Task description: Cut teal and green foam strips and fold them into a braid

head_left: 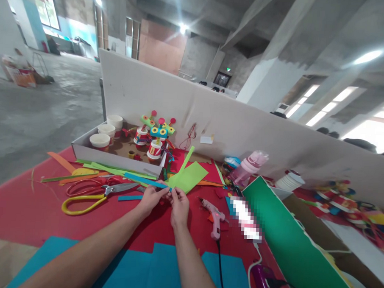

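Both my hands meet over the red table (112, 225), pinching the right end of a long blue paper strip (142, 180). My left hand (153, 197) has its fingers closed on the strip, and my right hand (179, 203) grips the tip beside it. The strip stretches left from my fingers. Under and beside my left hand lies a shorter blue strip (130, 197). Scissors with yellow handles (84, 205) and red-handled scissors (88, 185) lie to the left. Light green paper (192, 176) is just behind my hands. A pink glue gun (217, 217) rests right of my right hand.
A shallow box (115, 159) at the back left holds paper cups (99, 141) and cup figures (155, 148). Blue sheets (164, 266) lie at the near edge. A green board (290, 233), a pink bottle (250, 165) and a purple device (262, 281) stand right.
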